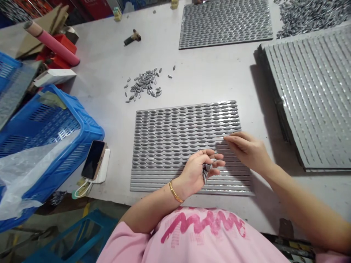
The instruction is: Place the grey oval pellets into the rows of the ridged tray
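A grey grooved tray lies in front of me, its upper rows filled with small grey oval pieces and its lower grooves bare. My left hand is cupped over the tray's lower middle, closed on a handful of those oval pieces. My right hand rests on the tray's right side, fingertips pinched at the end of a partly filled row; what it pinches is too small to make out. A loose pile of the oval pieces lies on the table beyond the tray.
Stacked grooved trays sit at the right, another filled tray at the back, and more loose pieces at the far right. A blue crate with a plastic bag and a phone are at the left.
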`<state>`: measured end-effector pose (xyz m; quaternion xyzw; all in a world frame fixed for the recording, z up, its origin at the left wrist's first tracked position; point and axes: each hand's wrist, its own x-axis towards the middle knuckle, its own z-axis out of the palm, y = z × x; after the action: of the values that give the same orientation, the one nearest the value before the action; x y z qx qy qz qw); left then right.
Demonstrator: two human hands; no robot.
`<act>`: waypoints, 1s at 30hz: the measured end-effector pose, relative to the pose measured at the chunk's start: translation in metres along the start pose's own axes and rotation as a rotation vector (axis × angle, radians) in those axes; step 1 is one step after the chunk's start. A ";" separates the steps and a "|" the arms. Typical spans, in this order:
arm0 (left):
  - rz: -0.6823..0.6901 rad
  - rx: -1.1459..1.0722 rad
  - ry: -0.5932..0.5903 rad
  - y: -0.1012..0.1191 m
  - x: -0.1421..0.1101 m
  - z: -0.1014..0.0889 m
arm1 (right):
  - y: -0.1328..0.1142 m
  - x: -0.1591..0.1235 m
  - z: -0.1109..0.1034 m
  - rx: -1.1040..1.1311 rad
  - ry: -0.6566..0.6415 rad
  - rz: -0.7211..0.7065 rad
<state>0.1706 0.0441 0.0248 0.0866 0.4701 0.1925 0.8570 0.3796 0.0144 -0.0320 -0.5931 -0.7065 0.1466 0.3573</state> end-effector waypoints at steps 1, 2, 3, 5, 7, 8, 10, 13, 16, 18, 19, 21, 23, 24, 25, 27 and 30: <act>-0.009 -0.010 0.006 0.001 -0.001 -0.001 | 0.004 0.002 0.004 -0.082 0.002 -0.074; -0.021 -0.014 0.013 0.001 -0.003 -0.002 | 0.008 0.003 0.008 -0.153 -0.001 -0.137; -0.031 -0.012 0.021 0.001 -0.004 -0.002 | 0.011 0.005 0.012 -0.215 -0.008 -0.189; -0.052 -0.004 0.025 -0.001 -0.005 -0.003 | 0.015 0.007 0.018 -0.305 -0.037 -0.264; -0.061 0.000 0.019 -0.003 -0.004 -0.004 | 0.016 0.009 0.020 -0.372 -0.077 -0.313; -0.060 -0.001 0.020 -0.004 -0.004 -0.004 | 0.016 0.010 0.020 -0.399 -0.096 -0.327; -0.058 -0.004 0.025 -0.005 -0.002 -0.004 | 0.016 0.012 0.017 -0.433 -0.132 -0.338; -0.076 -0.014 0.025 -0.004 0.000 -0.004 | 0.016 0.011 0.010 -0.427 -0.171 -0.329; -0.086 -0.048 0.033 -0.002 0.001 -0.004 | 0.018 0.010 0.006 -0.422 -0.197 -0.342; -0.089 -0.072 0.032 -0.001 0.001 -0.003 | 0.021 0.009 0.004 -0.426 -0.216 -0.354; -0.089 -0.077 0.026 -0.001 0.001 -0.003 | 0.022 0.009 0.004 -0.426 -0.228 -0.354; -0.075 -0.067 0.009 0.000 0.000 -0.002 | 0.021 0.010 0.004 -0.406 -0.234 -0.339; -0.031 -0.037 -0.009 -0.001 0.000 -0.001 | 0.015 0.011 0.004 -0.326 -0.192 -0.283; -0.005 -0.018 -0.014 -0.001 0.001 0.000 | 0.008 0.012 0.003 -0.252 -0.161 -0.237; 0.018 0.001 -0.020 -0.002 0.001 0.000 | 0.000 0.012 0.001 -0.155 -0.135 -0.185; 0.062 0.037 -0.029 -0.004 0.003 0.000 | -0.018 0.013 -0.003 0.051 -0.159 -0.083; 0.110 0.084 -0.043 -0.009 0.005 0.002 | -0.042 0.015 -0.011 0.221 -0.333 -0.021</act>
<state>0.1767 0.0379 0.0187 0.1522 0.4536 0.2176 0.8507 0.3556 0.0154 0.0071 -0.5105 -0.7416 0.3156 0.2998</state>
